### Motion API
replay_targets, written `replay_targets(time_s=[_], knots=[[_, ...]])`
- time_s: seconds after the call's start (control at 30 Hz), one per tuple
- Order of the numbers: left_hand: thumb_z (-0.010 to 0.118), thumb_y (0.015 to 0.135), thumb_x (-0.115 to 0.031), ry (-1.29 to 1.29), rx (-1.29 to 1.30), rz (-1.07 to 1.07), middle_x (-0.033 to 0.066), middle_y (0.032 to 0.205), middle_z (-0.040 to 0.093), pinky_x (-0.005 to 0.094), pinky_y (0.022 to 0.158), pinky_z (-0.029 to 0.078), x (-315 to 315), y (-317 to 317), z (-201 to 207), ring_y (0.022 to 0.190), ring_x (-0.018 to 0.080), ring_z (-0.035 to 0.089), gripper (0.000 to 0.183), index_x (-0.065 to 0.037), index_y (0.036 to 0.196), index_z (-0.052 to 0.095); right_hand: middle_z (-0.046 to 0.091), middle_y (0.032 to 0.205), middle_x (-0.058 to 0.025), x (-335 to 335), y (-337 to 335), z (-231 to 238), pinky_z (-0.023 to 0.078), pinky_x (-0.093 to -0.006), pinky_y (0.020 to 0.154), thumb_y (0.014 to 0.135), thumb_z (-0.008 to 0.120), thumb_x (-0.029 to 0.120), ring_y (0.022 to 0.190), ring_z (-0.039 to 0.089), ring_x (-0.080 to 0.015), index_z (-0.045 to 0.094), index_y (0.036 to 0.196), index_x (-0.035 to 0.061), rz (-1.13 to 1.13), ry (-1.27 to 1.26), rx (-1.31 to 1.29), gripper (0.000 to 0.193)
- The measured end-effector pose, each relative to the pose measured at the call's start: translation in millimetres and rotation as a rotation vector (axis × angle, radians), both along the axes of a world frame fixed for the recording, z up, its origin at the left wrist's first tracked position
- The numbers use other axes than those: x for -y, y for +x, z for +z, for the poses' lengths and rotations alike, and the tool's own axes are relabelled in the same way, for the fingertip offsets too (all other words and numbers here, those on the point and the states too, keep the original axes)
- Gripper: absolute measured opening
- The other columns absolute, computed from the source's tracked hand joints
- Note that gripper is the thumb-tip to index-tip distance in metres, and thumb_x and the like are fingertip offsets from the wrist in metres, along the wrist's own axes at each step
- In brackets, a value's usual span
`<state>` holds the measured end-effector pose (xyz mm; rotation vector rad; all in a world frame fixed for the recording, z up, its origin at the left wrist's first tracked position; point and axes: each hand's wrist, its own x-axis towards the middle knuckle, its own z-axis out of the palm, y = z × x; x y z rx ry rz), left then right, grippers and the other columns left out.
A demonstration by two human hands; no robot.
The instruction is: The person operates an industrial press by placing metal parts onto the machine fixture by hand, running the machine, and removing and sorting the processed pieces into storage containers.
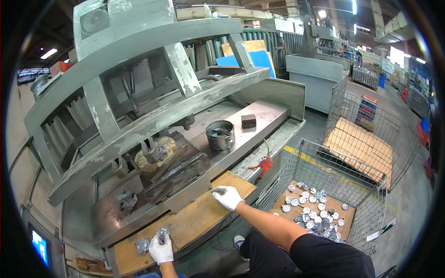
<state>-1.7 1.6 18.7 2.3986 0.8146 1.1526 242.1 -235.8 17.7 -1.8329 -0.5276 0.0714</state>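
My left hand [161, 250], in a white glove, is closed around a small round silvery metal part [162, 231] just above the near end of the wooden board [192, 220]. A second similar metal part [142, 246] lies on the board, to the left of that hand. My right hand [227, 197], also gloved in white, is over the board's far end with its fingers curled together. Whatever may be between those fingers is too small or hidden to make out. Beyond the board, a round fixture [155, 154] sits on the bed of a large grey machine [153, 125].
A dark metal bucket [220, 135] and a brown block [248, 121] stand on the machine bed. A red air gun [263, 166] hangs at its edge. On my right, a wire cage [371, 211] holds several round metal parts [320, 215]. A lit screen [40, 249] is at lower left.
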Motion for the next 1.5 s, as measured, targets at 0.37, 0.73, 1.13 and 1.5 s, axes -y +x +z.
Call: replay_targets(time_s=[0.37, 0.73, 1.13, 1.5], knots=[[0.075, 0.078, -0.019, 0.102, -0.066, -0.021, 0.0158, 0.076, 0.066, 0.0429, 0.067, 0.051, -1, -5, -1, 0.071, 0.0344, 0.064, 0.015, -0.005, 0.080, 0.072, 0.074, 0.095, -0.0139, 0, -2, -4, 0.054, -0.0307, 0.082, 0.085, 0.066, 0.024, 0.089, 0.071, -0.0198, 0.073, 0.102, 0.0042, -0.025, 0.061, -0.003, 0.027], [0.070, 0.081, -0.032, 0.064, -0.182, 0.040, 0.0110, 0.077, 0.064, 0.0452, 0.064, 0.053, -5, -7, -4, 0.071, 0.0336, 0.065, 0.020, -0.012, 0.077, 0.069, 0.073, 0.089, -0.0123, -9, 8, -23, 0.053, -0.0278, 0.077, 0.086, 0.066, 0.012, 0.082, 0.067, -0.0144, 0.072, 0.099, -0.0029, 0.027, 0.141, -0.076, 0.021], [0.067, 0.083, -0.034, 0.068, -0.215, 0.055, 0.0088, 0.079, 0.064, 0.0432, 0.067, 0.054, -6, -9, -6, 0.073, 0.0309, 0.065, 0.019, -0.016, 0.085, 0.073, 0.073, 0.085, -0.0099, -14, 0, -19, 0.053, -0.0263, 0.074, 0.085, 0.066, 0.008, 0.078, 0.068, -0.0129, 0.072, 0.095, -0.0034, -0.001, 0.081, 0.099, 0.016], [0.063, 0.085, -0.034, -0.001, -0.295, 0.045, 0.0108, 0.084, 0.064, 0.0449, 0.070, 0.054, -7, -11, -3, 0.077, 0.0324, 0.066, 0.022, -0.014, 0.083, 0.071, 0.072, 0.083, -0.0152, -33, -42, 43, 0.055, -0.0288, 0.070, 0.084, 0.068, 0.007, 0.076, 0.072, -0.0208, 0.073, 0.096, 0.0004, 0.160, -0.035, 0.445, 0.014]])
